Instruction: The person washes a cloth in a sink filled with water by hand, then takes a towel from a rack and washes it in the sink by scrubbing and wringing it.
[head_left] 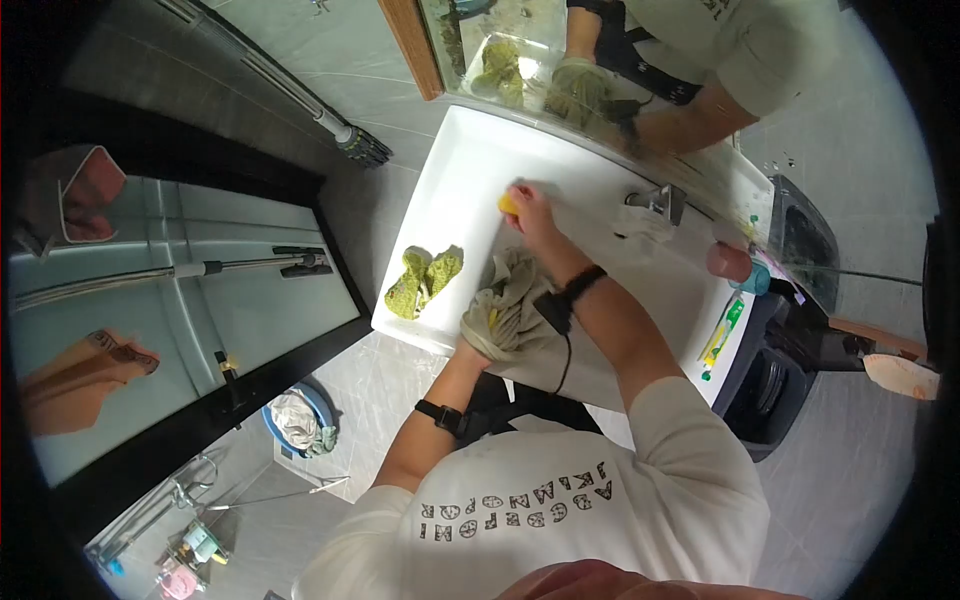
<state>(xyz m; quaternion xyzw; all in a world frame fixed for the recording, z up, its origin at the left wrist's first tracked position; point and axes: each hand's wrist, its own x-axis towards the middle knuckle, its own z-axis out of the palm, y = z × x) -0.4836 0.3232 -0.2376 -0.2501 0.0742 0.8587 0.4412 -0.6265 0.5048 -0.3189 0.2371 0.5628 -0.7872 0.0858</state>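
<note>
In the head view my right hand (532, 214) is closed round a small yellow object (508, 204) over the white sink (470, 150). My left hand (480, 352) is at the sink's front edge, mostly covered by a grey-white wet cloth (515, 300); its fingers are hidden. Left of the cloth, a green patterned cloth (421, 285) lies bunched on the sink's white surface. A metal faucet (662, 203) stands to the right of my right hand.
A mirror (610, 90) runs along the back. Toothbrushes (722, 335), a pink cup (729, 262) and a black bin (765, 400) are at the right. On the floor at the left is a blue basin (300, 420) with cloths, beside a glass door (200, 300).
</note>
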